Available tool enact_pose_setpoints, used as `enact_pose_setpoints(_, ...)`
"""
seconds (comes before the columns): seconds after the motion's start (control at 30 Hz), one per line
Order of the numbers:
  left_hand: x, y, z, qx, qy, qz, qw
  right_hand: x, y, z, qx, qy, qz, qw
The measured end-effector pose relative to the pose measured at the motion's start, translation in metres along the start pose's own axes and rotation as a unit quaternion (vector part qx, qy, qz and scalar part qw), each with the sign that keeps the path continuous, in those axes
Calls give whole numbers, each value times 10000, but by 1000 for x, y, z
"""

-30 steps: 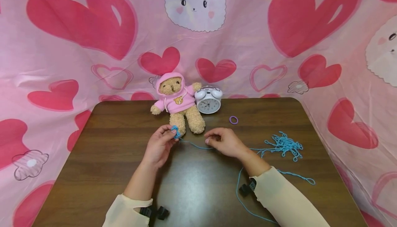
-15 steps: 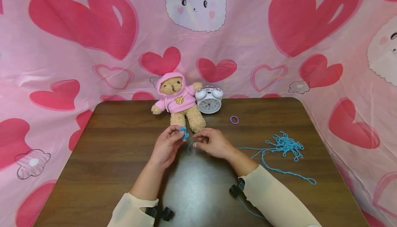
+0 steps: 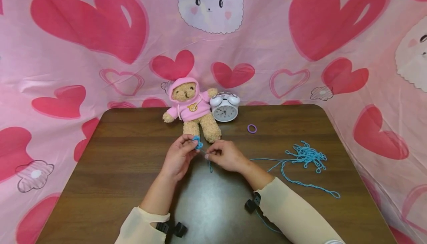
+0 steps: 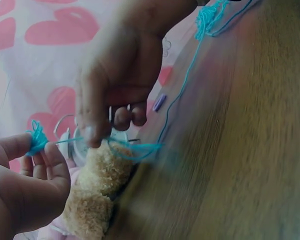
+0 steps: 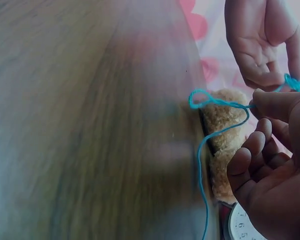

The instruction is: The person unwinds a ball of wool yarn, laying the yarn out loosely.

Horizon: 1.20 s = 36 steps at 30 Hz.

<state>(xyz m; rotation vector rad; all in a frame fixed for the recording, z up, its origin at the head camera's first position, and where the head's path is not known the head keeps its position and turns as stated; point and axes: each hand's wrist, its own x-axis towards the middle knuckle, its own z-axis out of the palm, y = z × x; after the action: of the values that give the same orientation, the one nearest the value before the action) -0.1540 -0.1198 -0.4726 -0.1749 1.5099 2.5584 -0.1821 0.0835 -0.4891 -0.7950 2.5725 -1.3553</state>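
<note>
Between thumb and fingers, my left hand [image 3: 178, 158] pinches a small looped bundle of blue yarn [image 4: 36, 141]. A short taut length of yarn runs from it to my right hand [image 3: 229, 156], whose thumb and forefinger pinch the yarn a few centimetres away. From that pinch hangs a twisted yarn loop [image 5: 200, 98], and a single strand [image 5: 200, 175] trails off from there. The other right fingers are loosely curled, as the right wrist view shows. Both hands are above the table, just in front of the teddy bear's [image 3: 191, 105] feet.
On the right of the wooden table [image 3: 116, 184] lies a loose tangle of blue yarn [image 3: 307, 157], with a twisted length reaching toward the front right. A white alarm clock [image 3: 225, 107] stands beside the bear. A purple ring [image 3: 251, 129] lies right of the clock.
My right hand has moved left, close to the left hand, shortening the yarn between them; a small loop now hangs below its fingers. My left hand has shifted slightly right with the bundle.
</note>
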Motion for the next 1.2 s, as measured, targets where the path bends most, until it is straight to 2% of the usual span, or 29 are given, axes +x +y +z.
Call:
enact_pose_setpoints(0.27, -1, 5, -7, -31, 248, -5, 9997, -10, 8, -9, 0, -21, -7, 10000)
enact_pose_setpoints(0.63, -2, 11, -18, -29, 427, 103, 9990, -22, 16, -25, -170, 3, 103, 9998)
enact_pose_setpoints(1.2, -5, 19, -39, 53, 551, 217, 9982, -43, 28, -57, -300, 174, 186, 9992)
